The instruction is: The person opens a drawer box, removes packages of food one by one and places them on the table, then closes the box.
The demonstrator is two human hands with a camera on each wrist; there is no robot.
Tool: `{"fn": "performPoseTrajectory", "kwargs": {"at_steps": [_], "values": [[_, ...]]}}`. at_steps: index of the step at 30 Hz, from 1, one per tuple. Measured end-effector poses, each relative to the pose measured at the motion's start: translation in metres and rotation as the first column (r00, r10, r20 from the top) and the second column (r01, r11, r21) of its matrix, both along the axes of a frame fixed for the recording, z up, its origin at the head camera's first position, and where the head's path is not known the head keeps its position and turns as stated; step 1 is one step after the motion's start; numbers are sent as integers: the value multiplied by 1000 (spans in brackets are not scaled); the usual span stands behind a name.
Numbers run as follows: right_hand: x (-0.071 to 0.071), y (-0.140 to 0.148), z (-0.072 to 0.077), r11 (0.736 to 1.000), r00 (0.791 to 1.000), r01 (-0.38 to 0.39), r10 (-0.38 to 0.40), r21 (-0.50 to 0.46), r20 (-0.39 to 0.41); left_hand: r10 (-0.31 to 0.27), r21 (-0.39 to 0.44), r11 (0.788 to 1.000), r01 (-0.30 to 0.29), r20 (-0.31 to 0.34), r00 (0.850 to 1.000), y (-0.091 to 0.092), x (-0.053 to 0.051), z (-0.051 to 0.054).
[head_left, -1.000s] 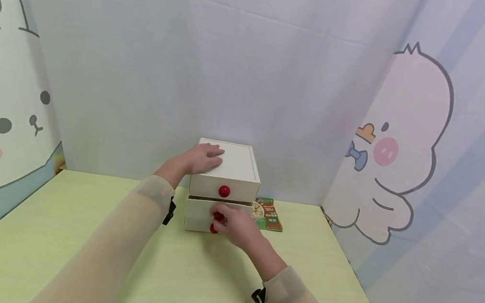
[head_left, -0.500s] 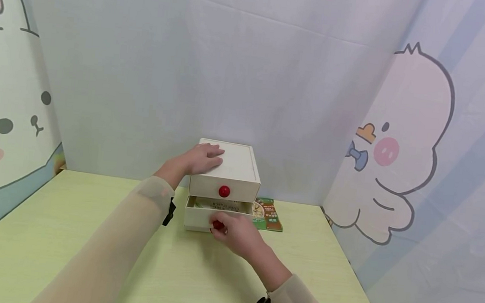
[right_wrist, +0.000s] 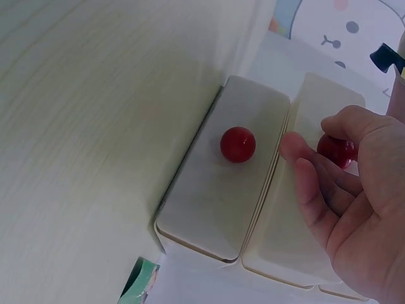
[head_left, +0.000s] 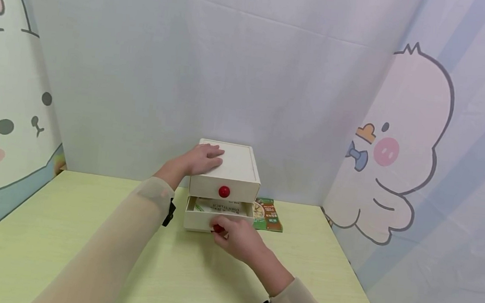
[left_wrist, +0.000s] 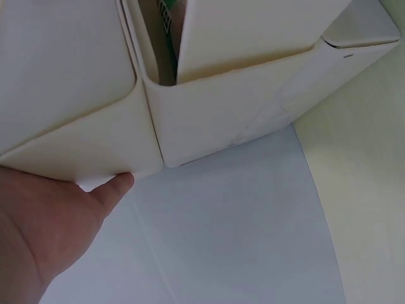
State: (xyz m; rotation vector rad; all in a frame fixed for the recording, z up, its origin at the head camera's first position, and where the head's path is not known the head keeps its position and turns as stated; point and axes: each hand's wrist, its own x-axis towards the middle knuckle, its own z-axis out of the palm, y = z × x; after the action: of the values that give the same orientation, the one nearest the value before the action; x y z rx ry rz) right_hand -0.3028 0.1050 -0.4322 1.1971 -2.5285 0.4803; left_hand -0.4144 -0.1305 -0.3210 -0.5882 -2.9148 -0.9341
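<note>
Gripping the red knob (head_left: 218, 228) at six o'clock on the white drawer unit (head_left: 237, 166), the right hand (head_left: 240, 238) has thumb and fingers curled round it. The middle drawer (head_left: 196, 221) stands partly out, showing a packet (head_left: 220, 207) lettered "CORN STARCH". Toward eleven o'clock, the left hand (head_left: 200, 160) lies with fingers spread on the unit's top, well apart from the right. For a smooth draw, I would let the left palm press down to anchor the unit and pull level, straight toward six o'clock (a sideways tug might jam it). The green-and-brown pouch (head_left: 268, 215) at four o'clock, beside the unit, is best left unbumped.
</note>
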Motion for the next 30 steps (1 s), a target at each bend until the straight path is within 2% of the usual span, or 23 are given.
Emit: {"fn": "performPoseTrajectory", "kwargs": {"at_steps": [15,30], "values": [[6,2,-2,1000,1000,-24,24,-6,4,3,4,1000,-3,7,1000,0,-3,-1],[13,4,-4,998,997,-60,59,-16,-44,3,-4,1000,-3,14,1000,-1,-3,-1]]}}
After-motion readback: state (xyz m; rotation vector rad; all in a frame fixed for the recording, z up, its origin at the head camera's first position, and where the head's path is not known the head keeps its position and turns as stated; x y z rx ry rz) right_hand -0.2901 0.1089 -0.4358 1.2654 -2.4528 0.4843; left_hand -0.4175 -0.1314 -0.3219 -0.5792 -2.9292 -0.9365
